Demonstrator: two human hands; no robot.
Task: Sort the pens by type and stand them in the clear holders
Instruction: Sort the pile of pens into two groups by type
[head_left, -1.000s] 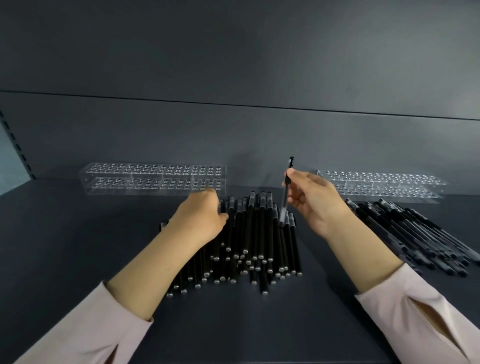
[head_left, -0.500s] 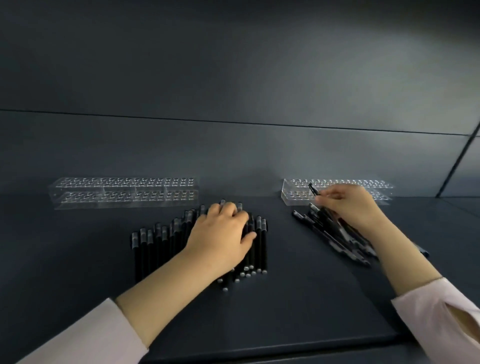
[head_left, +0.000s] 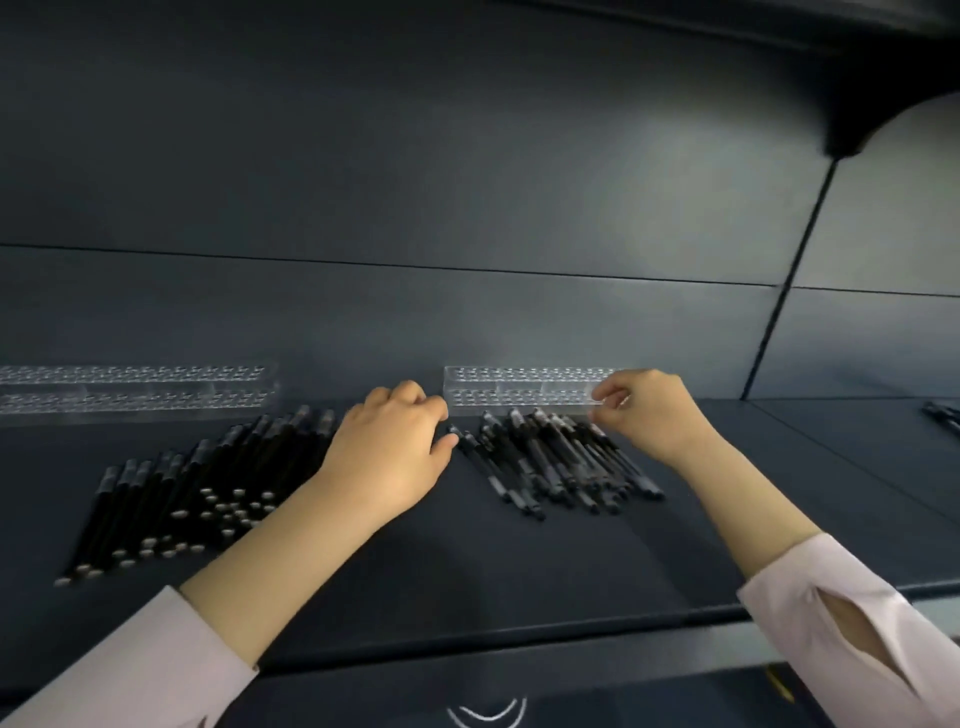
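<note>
The left hand (head_left: 389, 452) is seen knuckles-up on the shelf (head_left: 519, 561), fingers curled under; whether anything is held cannot be told. To its left a pile of black pens (head_left: 197, 483) is fanned, long axes running near-left to far-right. To its right, a second pen pile (head_left: 550, 462) is angled far-left to near-right. The right hand (head_left: 649, 415) is pinched at that pile's far ends, just before a clear holder (head_left: 519, 389); what is pinched cannot be told.

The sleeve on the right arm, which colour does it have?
Pale pink; the sleeve shows best in the head view, bottom right.
</note>
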